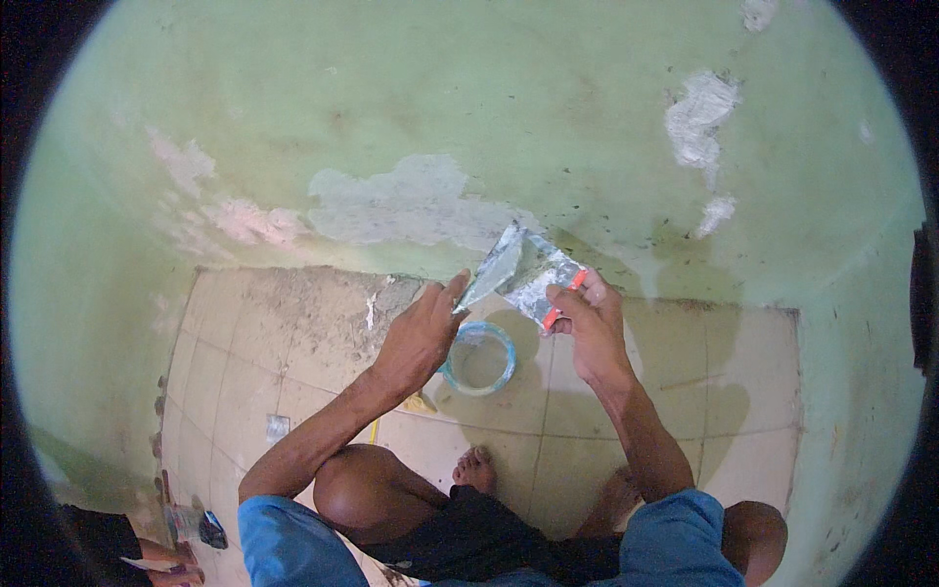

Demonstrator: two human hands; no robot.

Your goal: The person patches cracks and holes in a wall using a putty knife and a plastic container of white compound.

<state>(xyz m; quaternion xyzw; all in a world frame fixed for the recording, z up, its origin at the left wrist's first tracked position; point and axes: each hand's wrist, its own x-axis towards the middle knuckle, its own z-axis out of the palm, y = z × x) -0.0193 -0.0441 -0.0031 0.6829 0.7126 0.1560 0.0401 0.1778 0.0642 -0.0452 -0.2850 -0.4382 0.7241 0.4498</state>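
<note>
My left hand (pixel 419 331) is closed on a flat scraper with a pale, greenish blade (pixel 497 269). My right hand (pixel 597 331) grips a wider putty knife (pixel 533 281) by its red-orange edge, with the thumb on top. White paste is smeared over its metal blade. The two blades meet at an angle in front of the wall, touching or overlapping. Below them, on the tiles, stands a round tub (pixel 512 357) with a blue rim smeared white.
The green wall (pixel 548 88) bears a grey-white patch (pixel 401 201), pinkish worn areas and a white patch (pixel 700 122). Crumbly debris (pixel 323 303) lies along the tiled floor's edge. At lower left are another person's hand (pixel 176 572) and a small dark object (pixel 211 530).
</note>
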